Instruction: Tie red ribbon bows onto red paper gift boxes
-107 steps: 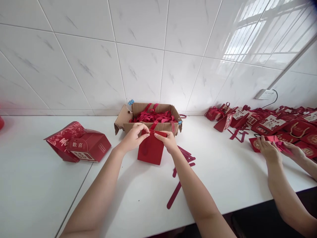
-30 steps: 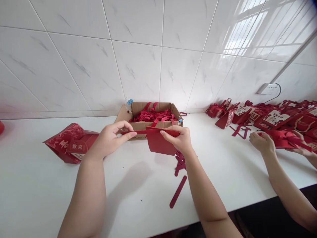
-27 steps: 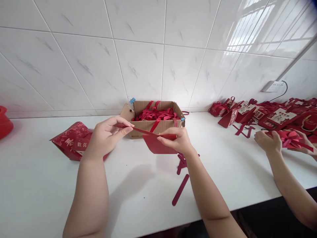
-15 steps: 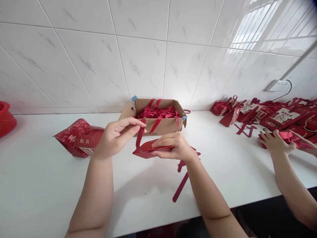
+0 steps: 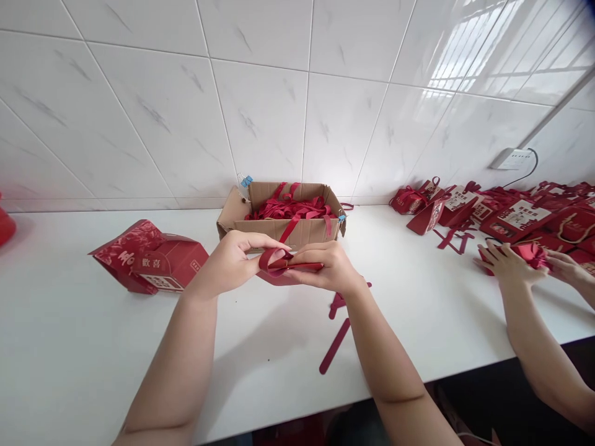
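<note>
Over the white table, my right hand (image 5: 320, 265) pinches a small flat red gift box (image 5: 281, 277) by its top edge. My left hand (image 5: 242, 260) is closed on the end of a dark red strip (image 5: 266, 260), bent in a loop beside the box's top. Fingers cover part of both, so how the strip meets the box is hidden. Behind my hands stands an open cardboard box (image 5: 307, 230) full of red ribbons (image 5: 297, 207). Left of my left hand lie red printed boxes (image 5: 170, 260).
Loose dark red strips (image 5: 334, 347) lie by my right forearm. At the right, another person's hands (image 5: 511, 266) hold a red box with a bow. Behind them are many red gift boxes (image 5: 520, 217) and a power strip (image 5: 511, 158) on the wall. A red container (image 5: 5, 226) is at far left.
My left hand has brought the strip's free end down and right to the box's top, curling it into a loop. My right hand still holds the box. The view has shifted slightly.
</note>
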`<state>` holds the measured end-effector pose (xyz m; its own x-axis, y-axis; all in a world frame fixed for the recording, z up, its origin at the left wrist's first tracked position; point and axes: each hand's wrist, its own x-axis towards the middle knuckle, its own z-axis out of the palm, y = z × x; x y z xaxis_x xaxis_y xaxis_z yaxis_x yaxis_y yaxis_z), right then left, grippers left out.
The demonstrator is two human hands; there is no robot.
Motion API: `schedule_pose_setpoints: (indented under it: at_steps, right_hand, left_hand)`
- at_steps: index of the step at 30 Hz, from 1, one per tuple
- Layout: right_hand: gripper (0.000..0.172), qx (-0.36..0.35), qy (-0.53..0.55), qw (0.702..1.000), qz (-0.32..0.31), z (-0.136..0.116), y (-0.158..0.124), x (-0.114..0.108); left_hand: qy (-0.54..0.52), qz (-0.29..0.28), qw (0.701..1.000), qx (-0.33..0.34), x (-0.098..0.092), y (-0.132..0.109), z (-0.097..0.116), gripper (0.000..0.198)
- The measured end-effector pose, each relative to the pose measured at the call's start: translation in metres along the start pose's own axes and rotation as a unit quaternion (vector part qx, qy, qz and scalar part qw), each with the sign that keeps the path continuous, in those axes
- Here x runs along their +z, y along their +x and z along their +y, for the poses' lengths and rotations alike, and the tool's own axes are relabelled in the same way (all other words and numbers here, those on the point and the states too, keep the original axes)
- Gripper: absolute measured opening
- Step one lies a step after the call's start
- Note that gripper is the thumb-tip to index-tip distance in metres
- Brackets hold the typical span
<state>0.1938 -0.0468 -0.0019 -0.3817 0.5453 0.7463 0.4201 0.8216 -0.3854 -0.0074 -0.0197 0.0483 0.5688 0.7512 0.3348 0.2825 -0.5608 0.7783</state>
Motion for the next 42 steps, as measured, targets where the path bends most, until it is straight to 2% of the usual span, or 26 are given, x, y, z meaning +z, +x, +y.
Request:
schedule_pose_setpoints:
  at_steps: [9, 18, 21, 25, 28, 32, 37, 42]
  right_hand:
    - [0.018, 0.020, 0.002, 1.000, 0.020, 0.000, 0.001, 0.000]
    - [0.025, 0.070, -0.030, 0.997, 0.028, 0.000, 0.002, 0.000]
    - [0.024, 0.051, -0.030, 0.997, 0.041, 0.001, 0.001, -0.001]
    - [0.016, -0.007, -0.050, 0.996, 0.073, 0.005, 0.000, 0.000]
    - [0.012, -0.034, -0.068, 0.992, 0.097, 0.007, -0.001, 0.001]
    - [0.015, -0.023, -0.050, 0.991, 0.123, 0.005, 0.001, 0.001]
    - [0.014, -0.038, -0.021, 0.994, 0.101, 0.000, 0.004, -0.001]
    - [0.017, -0.057, -0.036, 0.991, 0.111, -0.002, 0.006, 0.000]
  left_hand:
    - [0.024, -0.012, 0.999, -0.018, 0.001, 0.000, -0.001, 0.017]
    - [0.036, -0.024, 0.999, 0.003, 0.002, 0.000, -0.001, 0.018]
    - [0.035, -0.052, 0.998, 0.032, -0.001, -0.002, 0.000, 0.017]
    - [0.041, -0.071, 0.994, 0.075, -0.003, -0.003, -0.005, 0.022]
    - [0.027, -0.040, 0.993, 0.107, 0.002, -0.001, -0.011, 0.013]
    - [0.029, 0.002, 0.983, 0.179, 0.007, 0.003, -0.017, 0.007]
    - [0.053, 0.006, 0.973, 0.225, 0.005, 0.005, -0.018, 0.007]
    - [0.054, 0.005, 0.965, 0.257, 0.003, 0.007, -0.020, 0.007]
